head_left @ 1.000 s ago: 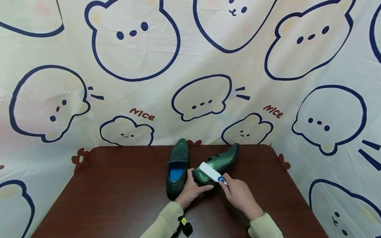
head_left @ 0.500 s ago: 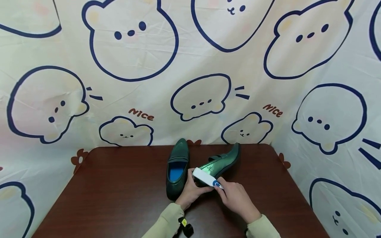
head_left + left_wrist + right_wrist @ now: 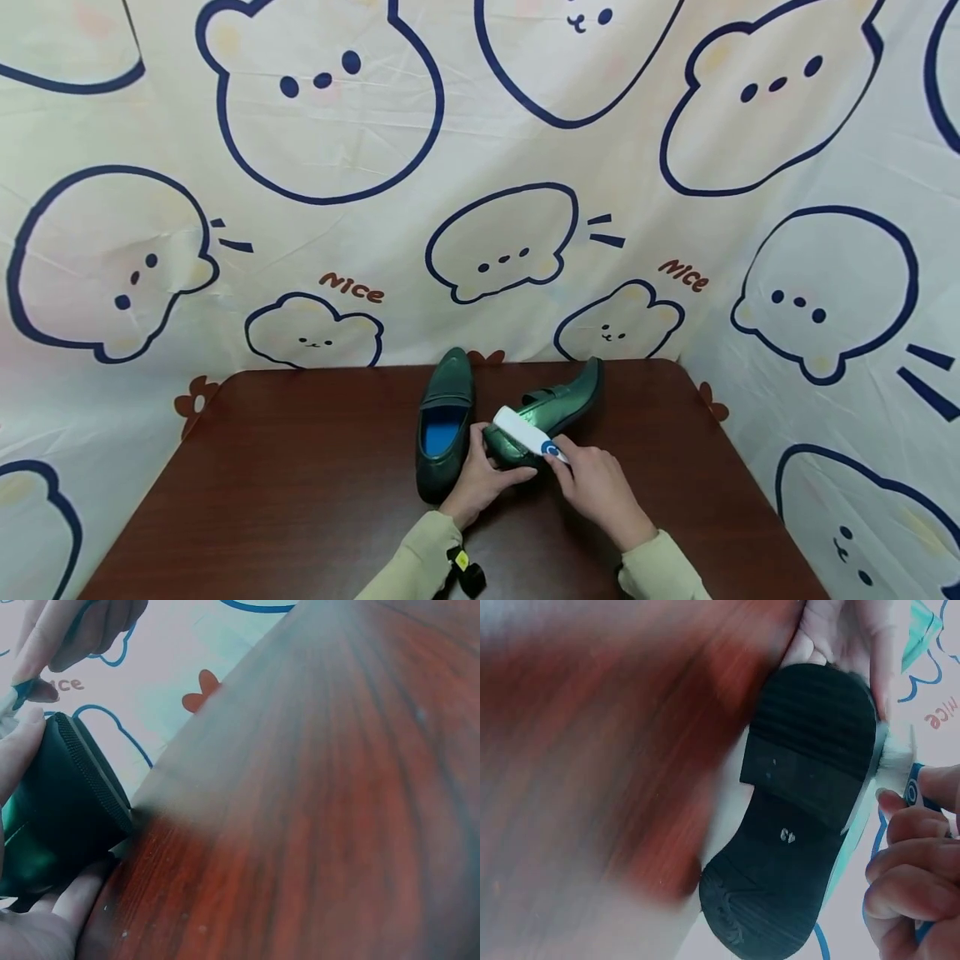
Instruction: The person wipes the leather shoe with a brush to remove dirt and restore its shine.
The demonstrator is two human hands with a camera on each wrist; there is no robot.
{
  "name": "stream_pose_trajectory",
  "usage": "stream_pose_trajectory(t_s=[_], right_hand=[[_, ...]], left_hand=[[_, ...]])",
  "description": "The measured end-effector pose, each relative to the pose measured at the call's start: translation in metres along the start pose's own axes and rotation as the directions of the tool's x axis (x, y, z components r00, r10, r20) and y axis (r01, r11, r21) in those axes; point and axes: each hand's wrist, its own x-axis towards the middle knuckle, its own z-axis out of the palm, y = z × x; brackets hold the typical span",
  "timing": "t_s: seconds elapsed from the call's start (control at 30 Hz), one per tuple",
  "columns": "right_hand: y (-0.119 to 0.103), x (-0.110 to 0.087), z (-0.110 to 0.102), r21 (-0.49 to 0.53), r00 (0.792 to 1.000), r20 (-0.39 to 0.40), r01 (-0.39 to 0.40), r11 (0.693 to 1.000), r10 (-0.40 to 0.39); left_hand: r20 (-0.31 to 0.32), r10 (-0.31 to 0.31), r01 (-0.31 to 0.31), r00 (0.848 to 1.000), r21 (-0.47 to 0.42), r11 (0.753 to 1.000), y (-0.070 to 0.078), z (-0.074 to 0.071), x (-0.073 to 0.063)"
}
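Observation:
A green loafer (image 3: 562, 408) lies tipped on its side on the table, its black sole (image 3: 787, 832) turned toward the right wrist view. My left hand (image 3: 480, 485) grips its heel end, thumb on one side and fingers on the other; the heel (image 3: 67, 795) also appears in the left wrist view. In my right hand (image 3: 604, 492) is the handle of a white and blue brush (image 3: 522, 430). The brush's white bristles (image 3: 896, 759) touch the upper near the heel. To the left stands the matching loafer (image 3: 448, 390), upright, with a blue insole.
The brown wooden table (image 3: 300, 467) ends at a patterned cloth backdrop (image 3: 405, 250) that hangs behind and along both sides. A black strap with a yellow tag (image 3: 462, 560) is on my left wrist.
The brush slid toward the heel and nearer to me, then came back up along the shoe's side. My left hand keeps its grip on the heel.

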Motion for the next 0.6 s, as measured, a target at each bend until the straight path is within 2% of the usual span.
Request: stream_pose_trajectory(t_s=[0.2,0.33,0.47,0.6], right_hand=[[0.017,0.006,-0.006,0.018,0.991,-0.046,-0.124,0.992,0.125],[0.023,0.006,-0.006,0.094,0.985,-0.006,-0.170,0.981,0.171],[0.015,0.002,-0.004,0.194,0.987,0.070,-0.156,0.968,0.145],[-0.001,-0.001,-0.002,0.187,0.995,0.094,-0.054,0.981,0.037]], left_hand=[[0.006,0.010,-0.010,1.000,0.003,1.000,-0.001,0.000,0.001],[0.003,0.012,-0.012,1.000,-0.004,1.000,-0.001,0.001,0.001],[0.005,0.007,-0.007,1.000,-0.003,1.000,-0.003,0.000,0.002],[0.002,0.032,-0.032,0.999,0.013,0.999,-0.004,-0.001,0.002]])
